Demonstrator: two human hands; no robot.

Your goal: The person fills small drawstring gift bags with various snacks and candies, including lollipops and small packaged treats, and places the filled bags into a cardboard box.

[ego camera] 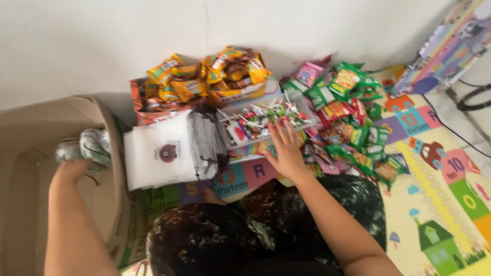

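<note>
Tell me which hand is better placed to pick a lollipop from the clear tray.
Right. The right hand rests at the front edge of the clear plastic lollipop tray. The left hand is far off over the cardboard box, holding a grey-white filled bag.

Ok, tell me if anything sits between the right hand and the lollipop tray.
Nothing visible does. The right hand lies flat at the near edge of the clear lollipop tray, its fingertips already reaching the rim. The stack of white bags sits to its left and the green snack packets to its right, both clear of the reach.
</note>
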